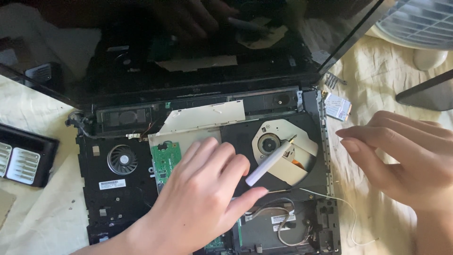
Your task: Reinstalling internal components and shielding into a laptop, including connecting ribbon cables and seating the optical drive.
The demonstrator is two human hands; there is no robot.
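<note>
An opened black laptop base (118, 198) lies on a cream cloth with its insides bare. My left hand (203, 198) rests over its middle and pinches the end of a slim white screwdriver (270, 162) between forefinger and thumb. The tip touches the hub of the optical drive (311, 174). My right hand (406, 160) hovers just past the laptop's right edge, fingers straight and apart from the thumb, holding nothing. A round cooling fan (122, 159) and a green circuit board (165, 160) sit left of my left hand.
The dark laptop screen (188, 47) stands open at the back and mirrors my hand. A small card (338, 106) and loose screws (332, 80) lie on the cloth at the right. A black cover panel (26, 156) lies left. A white fan (420, 19) stands top right.
</note>
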